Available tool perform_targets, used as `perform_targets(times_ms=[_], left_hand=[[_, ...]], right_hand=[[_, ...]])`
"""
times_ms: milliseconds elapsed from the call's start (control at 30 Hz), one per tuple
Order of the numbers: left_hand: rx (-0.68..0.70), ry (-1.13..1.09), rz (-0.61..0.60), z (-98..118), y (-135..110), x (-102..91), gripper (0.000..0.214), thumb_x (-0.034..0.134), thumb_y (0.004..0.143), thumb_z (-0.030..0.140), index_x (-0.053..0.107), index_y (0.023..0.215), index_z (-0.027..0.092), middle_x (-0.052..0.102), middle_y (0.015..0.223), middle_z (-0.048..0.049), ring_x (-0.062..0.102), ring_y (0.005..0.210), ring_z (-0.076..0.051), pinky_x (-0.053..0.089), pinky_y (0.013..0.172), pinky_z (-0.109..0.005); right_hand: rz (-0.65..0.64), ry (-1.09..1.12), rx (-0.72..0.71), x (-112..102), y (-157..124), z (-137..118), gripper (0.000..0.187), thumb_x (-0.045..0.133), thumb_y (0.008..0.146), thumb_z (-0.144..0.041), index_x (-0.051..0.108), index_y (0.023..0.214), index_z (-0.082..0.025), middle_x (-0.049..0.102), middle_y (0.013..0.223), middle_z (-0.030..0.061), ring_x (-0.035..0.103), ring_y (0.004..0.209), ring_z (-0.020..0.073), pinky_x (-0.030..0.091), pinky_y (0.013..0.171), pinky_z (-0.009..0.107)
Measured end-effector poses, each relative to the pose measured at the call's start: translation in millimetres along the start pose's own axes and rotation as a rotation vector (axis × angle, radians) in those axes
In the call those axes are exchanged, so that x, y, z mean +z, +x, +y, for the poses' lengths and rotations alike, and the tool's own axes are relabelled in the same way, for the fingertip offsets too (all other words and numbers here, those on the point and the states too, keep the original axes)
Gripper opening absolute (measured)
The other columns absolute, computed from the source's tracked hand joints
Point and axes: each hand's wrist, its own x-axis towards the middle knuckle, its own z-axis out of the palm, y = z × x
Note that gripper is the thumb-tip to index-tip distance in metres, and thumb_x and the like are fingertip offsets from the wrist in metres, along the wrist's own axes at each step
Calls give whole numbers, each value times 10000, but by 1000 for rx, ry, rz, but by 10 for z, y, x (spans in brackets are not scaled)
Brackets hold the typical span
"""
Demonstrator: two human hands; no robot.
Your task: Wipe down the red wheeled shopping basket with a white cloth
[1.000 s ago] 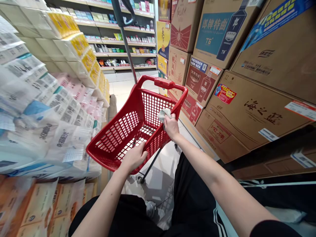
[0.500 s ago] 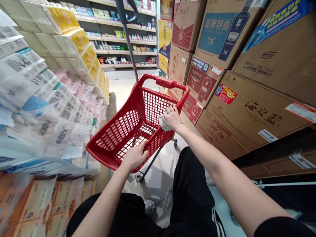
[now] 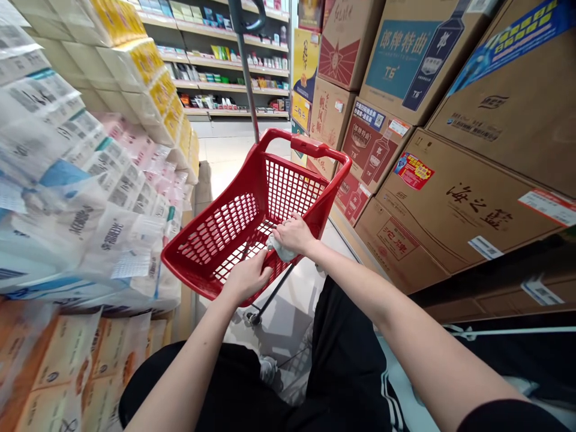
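1. Hands are working close together at centre frame, just apart. The left hand [image 3: 246,277] is gripping the near rim of a red plastic shopping basket [image 3: 288,192].
2. The right hand [image 3: 293,234] is pressing a crumpled white cloth [image 3: 279,248] down against the basket's right side.
3. The basket is sitting on a wheeled frame in front of the person, with a metal pole [image 3: 246,66] rising toward the top centre.
4. Packs of tissues [image 3: 81,204] are stacking up along the left of the frame.
5. Cardboard cartons [image 3: 490,222] are filling the right, and goods shelves [image 3: 234,78] are standing at the upper centre.
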Motion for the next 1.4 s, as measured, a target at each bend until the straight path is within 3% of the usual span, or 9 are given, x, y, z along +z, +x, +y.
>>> perform_targets(times_ms=[267, 500, 733, 1033, 1233, 1400], left_hand=[[-8, -243, -38, -80, -168, 48, 354, 230, 929, 466, 493, 959, 231, 626, 941, -49, 591, 863, -203, 397, 708, -293], [-23, -220, -16, -89, -262, 124, 387, 178, 940, 490, 467, 958, 234, 614, 971, -51, 591, 884, -198, 386, 701, -288], [-58, -236, -18, -98, -306, 91, 382, 190, 940, 493, 466, 925, 228, 608, 959, -55, 593, 887, -204, 395, 706, -294], [-133, -335, 12, -200, -185, 91, 348, 201, 945, 469, 457, 982, 237, 584, 937, -37, 582, 870, -199, 416, 727, -302], [-184, -408, -16, -315, -446, -10, 329, 224, 953, 432, 470, 1059, 241, 595, 998, -42, 584, 927, -197, 436, 778, -313], [-210, -407, -5, -400, -711, -17, 350, 203, 957, 426, 486, 972, 223, 599, 944, -46, 581, 883, -193, 437, 758, -302]], right_hand=[[-73, -59, 76, -30, 67, 259, 481, 316, 969, -367, 712, 820, -140, 712, 848, 125, 624, 859, 215, 254, 956, 402], [-69, -15, 175, 50, 78, 172, 509, 279, 976, -337, 716, 800, -146, 711, 838, 120, 605, 847, 214, 264, 929, 404], [-65, -13, 170, 53, 168, 98, 507, 274, 976, -319, 718, 803, -144, 713, 849, 121, 599, 851, 218, 288, 877, 391], [-21, 40, 3, 304, 540, 188, 487, 279, 971, -315, 697, 774, -162, 702, 804, 88, 572, 796, 203, 267, 884, 390], [34, 148, -136, 370, 575, -27, 416, 334, 957, -325, 651, 740, -166, 654, 745, 72, 532, 810, 204, 264, 882, 394], [46, 186, -216, 331, 557, -286, 379, 366, 949, -334, 627, 732, -163, 644, 748, 67, 527, 802, 194, 263, 890, 386]])
